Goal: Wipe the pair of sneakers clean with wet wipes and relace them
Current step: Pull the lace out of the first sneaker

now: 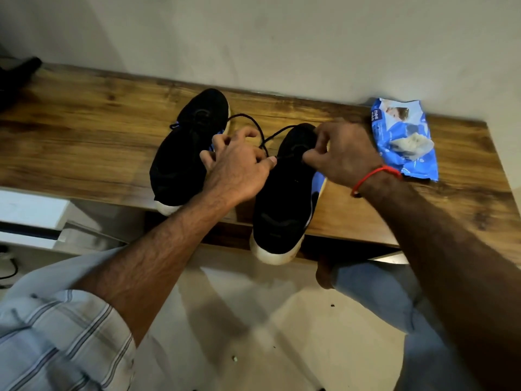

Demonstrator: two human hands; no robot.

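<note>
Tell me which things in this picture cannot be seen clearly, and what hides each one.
- Head view: the eyelets of the right black sneaker are hidden under the left hand and right hand.
- Head view: the small print on the blue wet wipes pack is too small to read.
- Head view: the dark object at the wooden table's far left is cut off by the edge.

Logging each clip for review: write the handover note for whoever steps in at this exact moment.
Left hand pinches the black lace; right hand pinches it at the right sneaker. That sneaker's toe overhangs the wooden bench. Left sneaker lies beside it, its lacing unclear. Wipes pack sits at the right with a wipe sticking out. Whether wiping is done cannot be told. Left: finish lacing, then check both shoes.
</note>
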